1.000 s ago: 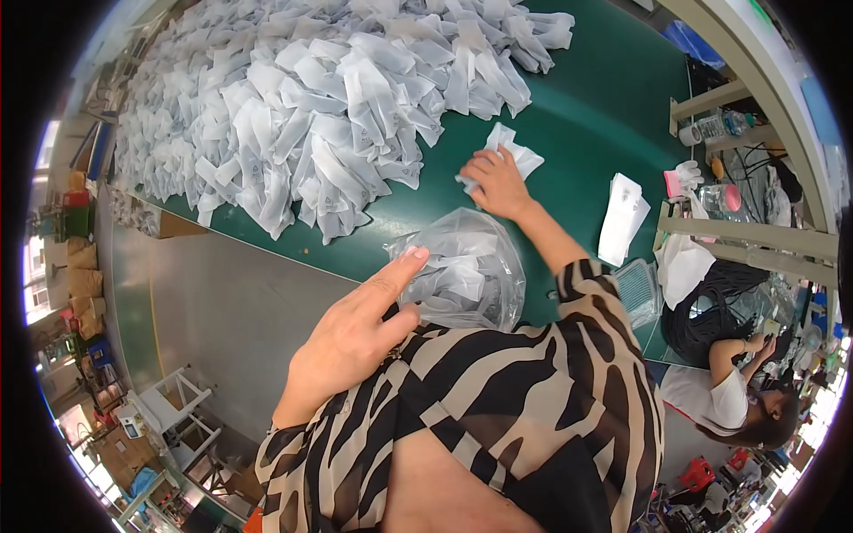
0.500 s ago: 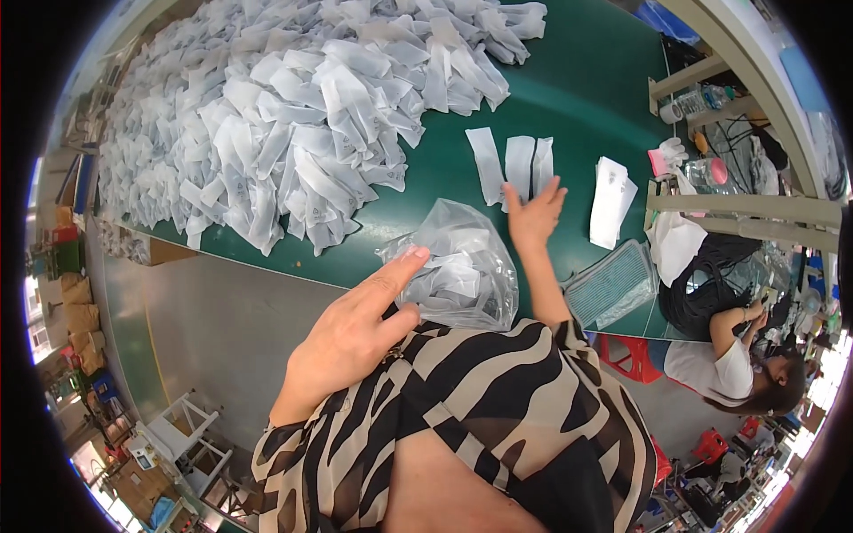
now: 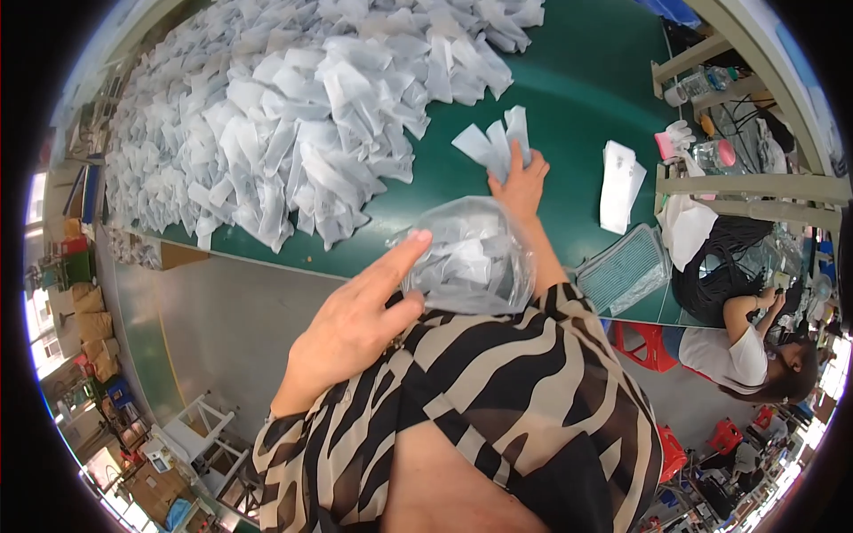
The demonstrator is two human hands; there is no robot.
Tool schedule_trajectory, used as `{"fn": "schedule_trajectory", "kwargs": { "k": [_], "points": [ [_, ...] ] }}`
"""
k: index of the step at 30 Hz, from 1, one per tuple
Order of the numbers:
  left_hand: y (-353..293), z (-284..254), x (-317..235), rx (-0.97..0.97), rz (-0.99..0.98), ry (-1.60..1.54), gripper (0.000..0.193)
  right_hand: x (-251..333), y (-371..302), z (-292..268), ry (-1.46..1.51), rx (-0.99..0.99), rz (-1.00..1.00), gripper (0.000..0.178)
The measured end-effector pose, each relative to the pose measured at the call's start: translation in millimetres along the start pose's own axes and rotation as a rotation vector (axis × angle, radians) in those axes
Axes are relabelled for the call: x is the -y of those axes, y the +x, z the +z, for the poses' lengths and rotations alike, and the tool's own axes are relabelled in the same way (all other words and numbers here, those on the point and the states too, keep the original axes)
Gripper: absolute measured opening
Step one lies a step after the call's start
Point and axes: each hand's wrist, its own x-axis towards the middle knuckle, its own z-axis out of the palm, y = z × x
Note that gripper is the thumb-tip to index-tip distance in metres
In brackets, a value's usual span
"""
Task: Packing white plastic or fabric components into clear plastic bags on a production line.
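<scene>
Translucent white plastic makes up the three narrow, flat packets [image 3: 498,147] fanned on the green-topped bench [image 3: 586,98], their lower ends at the fingers of the right hand [image 3: 522,182] and their upper ends pointing away from the person. The hands are well apart from each other. On the right one, the thumb lies to the left and the forefinger reaches up along the packets; whether they are pinched or only touched, I cannot tell. The left hand [image 3: 355,320] rests against the left side of a clear, crumpled plastic bag [image 3: 517,271] with more whitish pieces inside, forefinger stretched along the bag and thumb set apart below it; whether its other fingers grip the film cannot be told. The bag sits near the bench's front edge, between the left hand and the right forearm. Beyond and to the left spreads a large heap of similar translucent packets [image 3: 293,115]. To the right of the right hand lie a small white stack of flat packets [image 3: 619,186] and, nearer the person, a flat, blue-green ribbed rectangular item [image 3: 622,271]. Past these, a beige metal frame [image 3: 755,185] crosses in front of clutter, including a black coil of cable [image 3: 711,289]. The heap is cut off at the top, the bag's contents blur through its film, and the left hand's remaining fingers are hidden.
</scene>
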Motion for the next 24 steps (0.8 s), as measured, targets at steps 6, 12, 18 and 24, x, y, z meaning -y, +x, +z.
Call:
{"fn": "schedule_trajectory", "kwargs": {
  "k": [6,12,18,24],
  "points": [
    [-2,1,1,-0.065,0.04,0.048,0.013,-14,16,-22,-0.011,0.042,-0.155,0.075],
    [-6,3,1,-0.085,0.046,0.057,0.013,-10,20,-55,0.357,0.127,-0.02,0.073],
    [-14,7,3,-0.068,0.035,0.012,0.013,71,-9,-203,1.309,0.532,-0.339,0.078],
    [-10,9,4,-0.138,0.042,-0.029,0.012,108,-38,-195,0.736,0.862,-0.356,0.076]
  ]
}}
